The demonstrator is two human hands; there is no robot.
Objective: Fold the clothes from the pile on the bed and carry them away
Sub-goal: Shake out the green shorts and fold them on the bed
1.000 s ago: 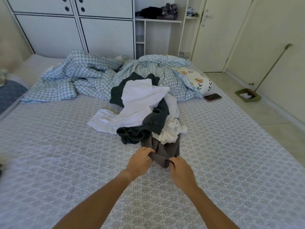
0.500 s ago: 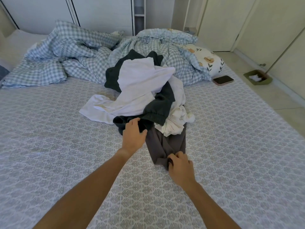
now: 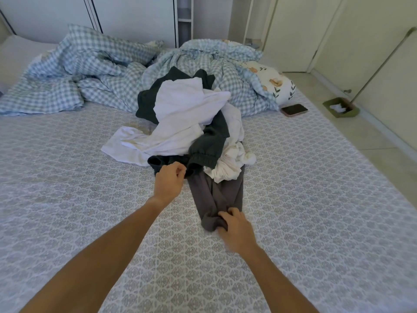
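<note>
Head view. A crumpled grey-brown cloth garment [image 3: 216, 199] trails from the pile of white and dark clothes [image 3: 189, 125] at frame centre on the patterned grey bed [image 3: 67, 199]. The right hand [image 3: 234, 227] grips its near end; the left hand [image 3: 170, 180], fingers curled, touches the pile's dark cuff, its grip uncertain. Pulling could drag the pile along, since white cloth overlies the garment. Open mattress lies below and left; the bed edge runs at right, near a dark phone [image 3: 294, 110].
</note>
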